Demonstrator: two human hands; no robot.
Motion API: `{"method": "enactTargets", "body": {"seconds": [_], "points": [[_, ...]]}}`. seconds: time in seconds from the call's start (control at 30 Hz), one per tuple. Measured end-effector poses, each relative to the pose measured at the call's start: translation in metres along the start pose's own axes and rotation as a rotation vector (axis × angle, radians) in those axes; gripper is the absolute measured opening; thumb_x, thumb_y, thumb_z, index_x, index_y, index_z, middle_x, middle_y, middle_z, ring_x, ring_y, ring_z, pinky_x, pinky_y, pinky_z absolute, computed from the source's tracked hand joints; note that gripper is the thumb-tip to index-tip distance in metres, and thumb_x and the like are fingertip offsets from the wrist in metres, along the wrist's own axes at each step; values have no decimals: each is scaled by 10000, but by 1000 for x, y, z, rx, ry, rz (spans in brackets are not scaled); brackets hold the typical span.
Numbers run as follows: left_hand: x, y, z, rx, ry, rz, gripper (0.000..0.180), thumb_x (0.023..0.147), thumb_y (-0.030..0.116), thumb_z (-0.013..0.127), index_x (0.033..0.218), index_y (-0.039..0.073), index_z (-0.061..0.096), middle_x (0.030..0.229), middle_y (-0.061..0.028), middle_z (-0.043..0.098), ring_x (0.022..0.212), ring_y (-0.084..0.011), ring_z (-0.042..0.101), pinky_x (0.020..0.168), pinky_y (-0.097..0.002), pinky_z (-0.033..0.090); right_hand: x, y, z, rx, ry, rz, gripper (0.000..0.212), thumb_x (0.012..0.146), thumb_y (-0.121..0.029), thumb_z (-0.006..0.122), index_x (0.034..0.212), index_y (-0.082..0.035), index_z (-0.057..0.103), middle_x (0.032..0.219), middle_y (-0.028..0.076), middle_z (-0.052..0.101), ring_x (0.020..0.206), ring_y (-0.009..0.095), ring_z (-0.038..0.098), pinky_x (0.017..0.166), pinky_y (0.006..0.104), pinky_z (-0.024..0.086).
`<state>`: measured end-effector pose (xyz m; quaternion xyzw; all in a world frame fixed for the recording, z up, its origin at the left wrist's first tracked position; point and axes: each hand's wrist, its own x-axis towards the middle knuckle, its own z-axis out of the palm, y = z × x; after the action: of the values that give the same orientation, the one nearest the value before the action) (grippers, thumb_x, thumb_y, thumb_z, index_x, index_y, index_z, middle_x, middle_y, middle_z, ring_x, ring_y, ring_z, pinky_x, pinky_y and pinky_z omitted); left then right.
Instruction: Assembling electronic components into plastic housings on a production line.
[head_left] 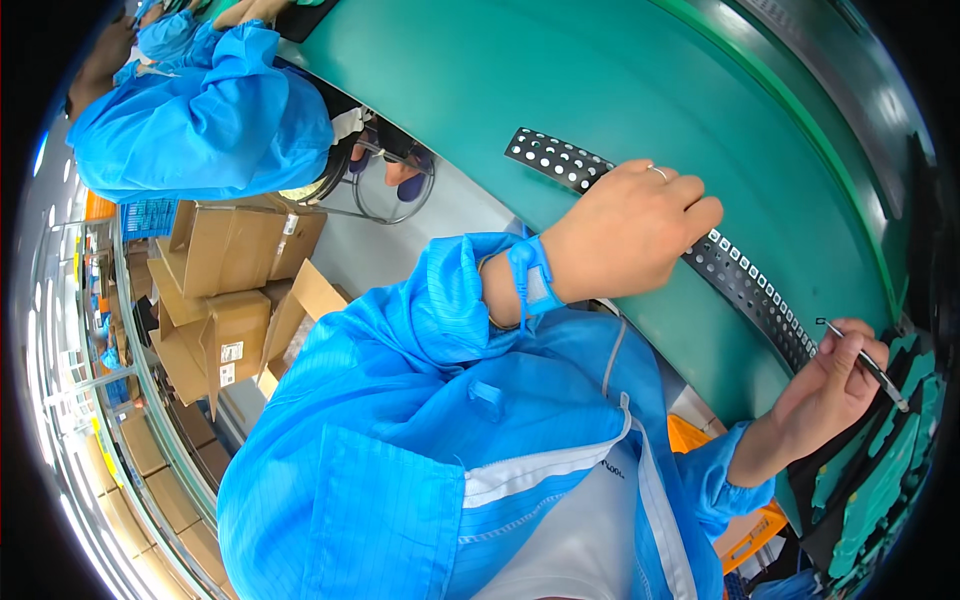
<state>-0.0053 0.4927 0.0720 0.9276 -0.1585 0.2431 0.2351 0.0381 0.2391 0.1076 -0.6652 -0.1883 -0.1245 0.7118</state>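
A long black strip [757, 293] lies across the green bench top. White dots mark its far-left end, and a row of small white squares runs along its nearer right part. My left hand [640, 222], with a blue wrist strap [533, 275] and a ring, is closed over the middle of the strip; its fingertips are hidden. Beyond the strip's right end, my right hand [838, 375] grips a slim silver pen-like tool [880, 378] between thumb and fingers. At the tool's tip is a tiny dark square piece [822, 321], slightly apart from the strip.
The green bench [600, 70] has a raised green edge [800, 120] on its far side. Dark and green material [880, 470] is heaped at right, near an orange bin [755, 535]. Cardboard boxes [235, 250] and a co-worker's blue sleeve [210, 120] are at left.
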Motion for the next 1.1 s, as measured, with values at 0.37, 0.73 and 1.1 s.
{"method": "enactTargets", "body": {"seconds": [0.37,0.73,1.1], "points": [[1,1,-2,9,-24,-10,215,728,-9,592,929,60,561,806,-90,539,739,-271,586,658,-388,424,-1,-2,0,-23,-21,14,85,974,-82,565,917,-18,562,943,102,594,758,95,443,710,233,388],[1,2,-2,7,-31,-1,196,713,4,591,901,50,561,794,-103,544,740,-285,593,674,-403,442,-3,-2,-4,29,18,-62,80,971,-76,567,924,-11,568,943,115,596,763,111,443,718,245,374],[-3,2,-4,14,-33,-23,199,724,-2,588,914,50,558,807,-107,549,748,-306,577,671,-411,435,-4,-3,-1,27,32,-134,74,971,-85,569,933,-22,555,918,131,612,718,105,464,681,226,396]]}}
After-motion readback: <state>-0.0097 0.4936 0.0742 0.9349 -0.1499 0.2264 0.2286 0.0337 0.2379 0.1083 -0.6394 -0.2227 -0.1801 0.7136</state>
